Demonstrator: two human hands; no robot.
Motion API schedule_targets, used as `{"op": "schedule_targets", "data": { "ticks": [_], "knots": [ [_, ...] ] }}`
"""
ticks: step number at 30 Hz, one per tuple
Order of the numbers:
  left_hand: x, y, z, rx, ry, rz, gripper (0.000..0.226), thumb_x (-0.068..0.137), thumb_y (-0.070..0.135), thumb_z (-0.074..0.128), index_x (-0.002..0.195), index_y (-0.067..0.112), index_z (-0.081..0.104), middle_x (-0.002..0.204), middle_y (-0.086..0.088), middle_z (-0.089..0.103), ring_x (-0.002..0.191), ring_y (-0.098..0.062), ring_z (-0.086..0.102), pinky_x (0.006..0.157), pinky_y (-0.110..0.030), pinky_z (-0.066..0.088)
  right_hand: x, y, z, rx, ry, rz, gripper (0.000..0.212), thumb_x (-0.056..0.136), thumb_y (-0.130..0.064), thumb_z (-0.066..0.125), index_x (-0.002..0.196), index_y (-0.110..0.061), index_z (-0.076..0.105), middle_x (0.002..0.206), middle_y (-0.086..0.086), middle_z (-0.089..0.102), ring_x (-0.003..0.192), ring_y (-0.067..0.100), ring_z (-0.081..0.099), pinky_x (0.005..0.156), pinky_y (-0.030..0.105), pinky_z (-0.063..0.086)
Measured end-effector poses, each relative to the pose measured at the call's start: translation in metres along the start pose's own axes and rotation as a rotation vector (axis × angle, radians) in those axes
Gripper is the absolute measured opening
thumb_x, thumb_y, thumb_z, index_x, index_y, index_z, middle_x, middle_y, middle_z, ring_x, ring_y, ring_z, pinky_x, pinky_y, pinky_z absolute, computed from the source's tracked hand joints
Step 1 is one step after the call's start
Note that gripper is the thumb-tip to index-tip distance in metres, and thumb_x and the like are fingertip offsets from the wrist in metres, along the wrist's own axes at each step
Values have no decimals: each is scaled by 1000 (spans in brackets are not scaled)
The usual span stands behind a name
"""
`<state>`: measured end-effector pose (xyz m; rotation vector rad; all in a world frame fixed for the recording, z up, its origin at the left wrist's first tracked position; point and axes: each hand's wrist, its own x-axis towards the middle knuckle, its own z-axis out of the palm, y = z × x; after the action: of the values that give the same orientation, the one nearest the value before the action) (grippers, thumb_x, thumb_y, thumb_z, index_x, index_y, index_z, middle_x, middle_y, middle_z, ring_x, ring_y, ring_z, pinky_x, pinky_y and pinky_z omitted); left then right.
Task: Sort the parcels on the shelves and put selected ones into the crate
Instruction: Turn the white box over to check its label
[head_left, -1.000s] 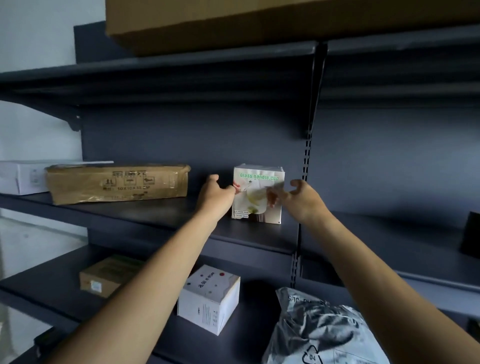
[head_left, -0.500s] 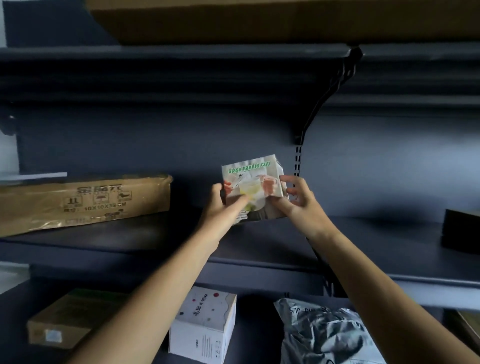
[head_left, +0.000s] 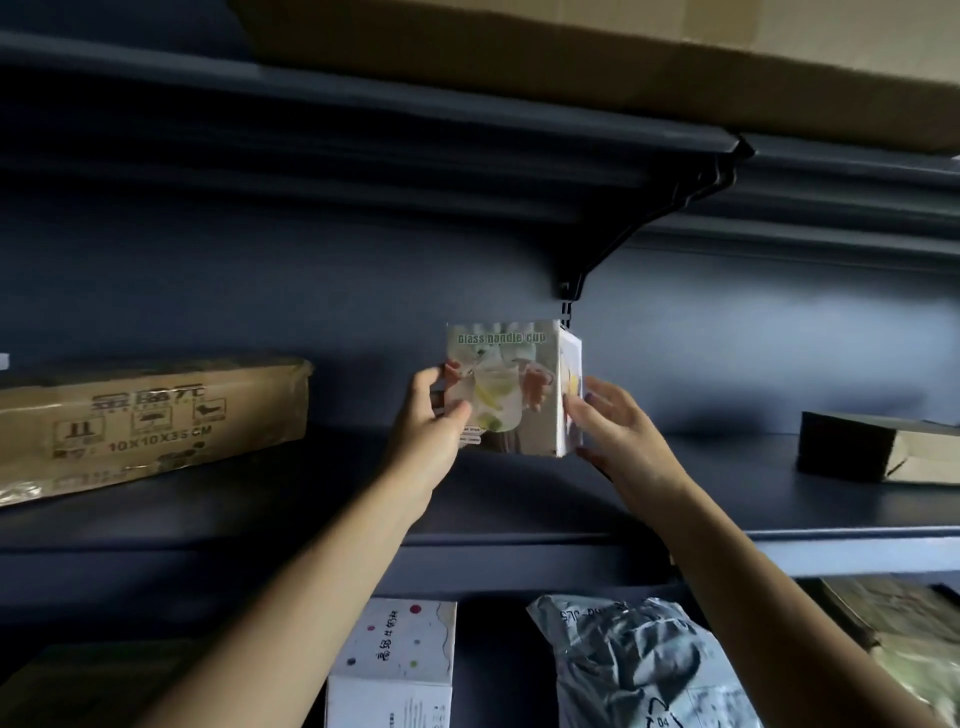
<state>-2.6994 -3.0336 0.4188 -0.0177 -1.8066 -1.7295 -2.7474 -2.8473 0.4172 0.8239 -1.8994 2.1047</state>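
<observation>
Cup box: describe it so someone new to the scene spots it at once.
At the dark middle shelf, below the black bracket, the left hand and right hand hold the small cup box. Unlike the brown carton to its left, it is glossy white with a drink photo and green lettering.
</observation>
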Motion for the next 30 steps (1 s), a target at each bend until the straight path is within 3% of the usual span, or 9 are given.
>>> {"op": "schedule_targets", "data": {
  "ticks": [3,8,12,15,19,22,24,29,30],
  "knots": [
    [-2,-1,2,85,-5,-11,35,95,17,53,121,37,43,122,4,58,106,-21,59,98,-42,49,-4,1,2,-15,-126,22,35,90,-36,61,120,-21,57,110,-3,72,94,12,70,72,23,55],
    [-15,6,6,211,-89,-41,55,92,33,53,142,37,32,125,11,50,113,-17,51,103,-38,43,-1,4,7,-49,-71,-7,36,86,-33,68,114,-12,58,104,5,72,92,20,70,89,48,55],
    [-13,8,8,211,-76,-84,40,90,34,51,129,27,45,120,3,58,101,-16,53,97,-35,47,-2,10,23,-142,164,-35,69,64,-60,78,117,-27,50,113,5,68,105,23,67,92,50,54],
    [-13,6,6,157,-8,-52,53,78,47,61,125,30,44,118,6,58,107,-17,58,96,-42,50,-2,11,33,-277,232,-42,66,76,-66,64,131,-35,46,128,5,53,117,22,56,100,42,49],
    [-13,2,-1,160,43,105,50,80,38,74,117,30,41,108,3,63,95,-17,64,86,-39,54,-11,1,32,-156,36,17,54,85,-74,45,124,-39,55,125,-8,60,115,9,57,93,36,51],
    [-10,8,-6,106,79,157,18,90,34,64,100,27,51,94,5,63,84,-12,61,69,-20,51,-16,-3,28,-120,-84,52,77,73,-82,43,141,-44,42,129,-28,56,113,-11,53,103,34,42],
    [-6,13,-12,-49,62,125,12,97,30,53,89,21,56,86,2,66,76,-13,63,57,-17,49,-15,-2,27,-104,-118,59,76,72,-83,45,138,-47,44,131,-27,56,119,-4,53,105,41,41],
    [7,7,-26,-52,98,4,4,93,29,61,96,30,62,104,3,67,93,-13,65,85,-37,54,-19,-5,29,6,-123,103,65,80,-71,48,126,-27,62,119,-10,69,115,9,62,103,46,47],
    [7,6,-26,-64,97,-49,19,88,38,65,105,31,61,110,3,66,100,-14,63,88,-39,54,-20,-6,30,22,-105,99,63,81,-69,48,121,-23,65,116,-7,71,113,10,63,102,46,48]
  ]
}}
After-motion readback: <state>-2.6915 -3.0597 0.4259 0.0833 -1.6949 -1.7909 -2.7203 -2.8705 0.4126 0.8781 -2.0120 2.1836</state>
